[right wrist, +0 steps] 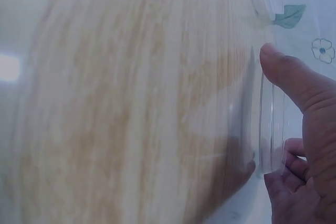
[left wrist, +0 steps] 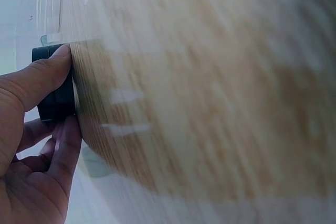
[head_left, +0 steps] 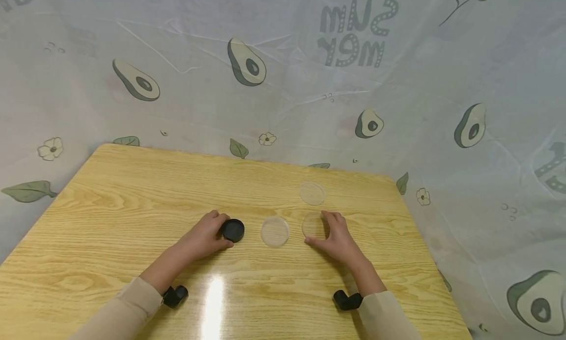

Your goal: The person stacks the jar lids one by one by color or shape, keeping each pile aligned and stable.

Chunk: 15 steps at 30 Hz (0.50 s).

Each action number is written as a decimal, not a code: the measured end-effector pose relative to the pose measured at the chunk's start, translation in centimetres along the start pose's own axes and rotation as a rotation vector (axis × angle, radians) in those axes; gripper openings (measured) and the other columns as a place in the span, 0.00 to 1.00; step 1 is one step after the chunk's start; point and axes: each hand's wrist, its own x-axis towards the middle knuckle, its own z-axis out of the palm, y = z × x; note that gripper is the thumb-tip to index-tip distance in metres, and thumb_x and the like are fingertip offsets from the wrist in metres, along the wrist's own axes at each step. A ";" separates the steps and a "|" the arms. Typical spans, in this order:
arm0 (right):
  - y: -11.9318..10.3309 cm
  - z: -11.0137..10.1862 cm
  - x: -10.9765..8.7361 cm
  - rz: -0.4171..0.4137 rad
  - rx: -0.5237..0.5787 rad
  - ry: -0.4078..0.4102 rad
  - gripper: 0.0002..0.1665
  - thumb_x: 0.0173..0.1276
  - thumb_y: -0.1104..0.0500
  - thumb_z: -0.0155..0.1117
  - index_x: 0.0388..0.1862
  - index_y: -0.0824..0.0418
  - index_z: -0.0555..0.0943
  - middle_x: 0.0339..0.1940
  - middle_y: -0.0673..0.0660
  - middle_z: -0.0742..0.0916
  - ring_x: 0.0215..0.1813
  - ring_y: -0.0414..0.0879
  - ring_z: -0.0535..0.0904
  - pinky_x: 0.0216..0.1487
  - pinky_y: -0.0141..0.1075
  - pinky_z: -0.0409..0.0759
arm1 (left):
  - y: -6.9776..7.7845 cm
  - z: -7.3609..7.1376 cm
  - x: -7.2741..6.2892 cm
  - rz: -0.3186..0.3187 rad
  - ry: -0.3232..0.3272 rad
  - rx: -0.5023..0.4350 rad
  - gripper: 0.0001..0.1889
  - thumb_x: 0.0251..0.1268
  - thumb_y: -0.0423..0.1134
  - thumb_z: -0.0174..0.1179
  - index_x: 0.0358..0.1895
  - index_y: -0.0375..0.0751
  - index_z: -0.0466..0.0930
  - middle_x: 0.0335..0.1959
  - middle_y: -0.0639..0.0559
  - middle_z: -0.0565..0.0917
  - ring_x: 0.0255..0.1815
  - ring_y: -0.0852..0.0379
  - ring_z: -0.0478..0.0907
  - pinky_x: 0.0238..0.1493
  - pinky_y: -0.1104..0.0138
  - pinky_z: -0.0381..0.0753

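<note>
In the head view, my left hand [head_left: 207, 236] grips a small black round lid-like piece [head_left: 233, 230] with a raised rim, thumb on the near side and fingers on the far side. The left wrist view shows the black piece [left wrist: 59, 95] flat on the table between thumb and fingers. My right hand [head_left: 334, 237] holds a clear petri dish [head_left: 311, 225] by its right edge. Up close, the dish [right wrist: 270, 124] sits on the tabletop, thumb and fingers at opposite sides. A second clear petri dish [head_left: 275, 231] lies between the hands, touched by neither.
Beyond the right hand lies a third clear petri dish [head_left: 312, 193]. The wood-grain table [head_left: 155, 197] meets a printed curtain [head_left: 190, 109] at its back and right edges. Dark wrist cameras [head_left: 175, 296] hang at both cuffs. A light reflection shines on the near tabletop.
</note>
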 end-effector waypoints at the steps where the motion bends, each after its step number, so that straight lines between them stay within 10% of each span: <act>1: 0.0 0.0 0.0 0.001 -0.002 -0.002 0.60 0.64 0.38 0.78 0.83 0.65 0.60 0.77 0.70 0.66 0.79 0.67 0.64 0.75 0.65 0.67 | 0.0 0.0 0.0 0.000 0.002 -0.001 0.27 0.60 0.40 0.78 0.59 0.31 0.79 0.47 0.40 0.80 0.43 0.51 0.77 0.47 0.55 0.80; 15: 0.4 0.3 -0.4 0.014 0.006 -0.011 0.60 0.64 0.37 0.77 0.83 0.63 0.60 0.79 0.68 0.64 0.81 0.66 0.61 0.75 0.66 0.67 | 0.3 -0.1 -0.1 0.000 0.005 -0.017 0.28 0.59 0.41 0.78 0.58 0.32 0.80 0.47 0.40 0.80 0.44 0.51 0.77 0.49 0.54 0.79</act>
